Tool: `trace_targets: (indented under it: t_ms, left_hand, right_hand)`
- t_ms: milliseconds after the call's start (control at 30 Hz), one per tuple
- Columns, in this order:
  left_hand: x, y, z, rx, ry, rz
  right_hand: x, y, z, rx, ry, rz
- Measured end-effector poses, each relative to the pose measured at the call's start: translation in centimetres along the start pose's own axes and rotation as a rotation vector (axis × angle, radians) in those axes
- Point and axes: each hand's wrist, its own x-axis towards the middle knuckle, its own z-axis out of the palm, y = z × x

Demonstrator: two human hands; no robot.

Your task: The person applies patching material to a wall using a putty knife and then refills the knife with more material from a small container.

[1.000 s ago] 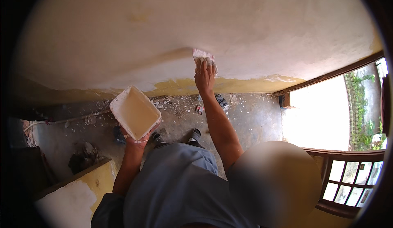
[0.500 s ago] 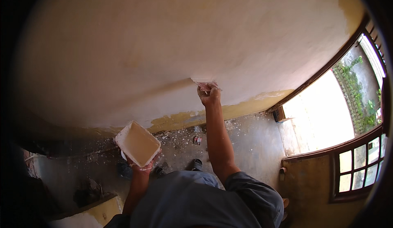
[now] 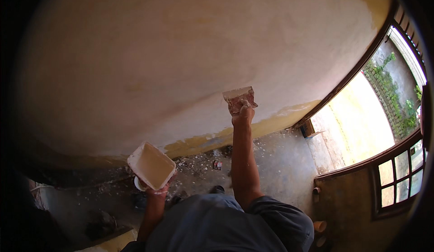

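Note:
My right hand (image 3: 244, 112) is closed on a wide, plaster-smeared putty spreader (image 3: 238, 98), reddish-brown with a pale edge along its top. The spreader lies at the lower part of a pale coated wall (image 3: 190, 62); whether its edge touches the wall I cannot tell. My left hand (image 3: 159, 192) holds a rectangular white tub (image 3: 134, 162) from below, tilted with its mouth upward. Cream-coloured filler coats the tub's inside. Most of the left hand's fingers are hidden under the tub, and a white rounded piece (image 3: 139, 184) shows beside them.
Bare yellowish wall (image 3: 199, 136) runs along the bottom of the coating. White crumbs and a small red-and-white packet (image 3: 217, 165) litter the grey floor (image 3: 280, 170). To the right are a bright doorway, a cardboard box (image 3: 309, 129) by its frame, and a paned window (image 3: 400, 175).
My right hand has moved slightly right, and the spreader has turned so more of its face shows. The tub has dropped a little lower in view, still in my left hand.

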Motion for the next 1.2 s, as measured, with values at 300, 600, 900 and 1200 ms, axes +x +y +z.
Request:
trace_targets:
  t_ms: [300, 600, 900, 1200]
  left_hand:
    - [0.7, -0.6, 1.7, 0.005, -0.002, -0.063]
    - [1.3, -1.0, 3.8, 0.224, 0.053, 0.052]
    - [1.7, -1.3, 6.6, 0.095, 0.006, -0.001]
    - [1.9, -1.4, 7.2, -0.017, 0.152, -0.082]
  right_hand:
    - [-1.4, -10.5, 10.0, -0.137, -0.052, 0.078]
    - [1.7, -28.4, 13.7, -0.707, 0.139, -1.276]
    - [-0.7, -13.5, 11.0, -1.547, -0.298, -1.459]
    - [4.4, -26.9, 11.1, -0.375, 0.031, -0.666]
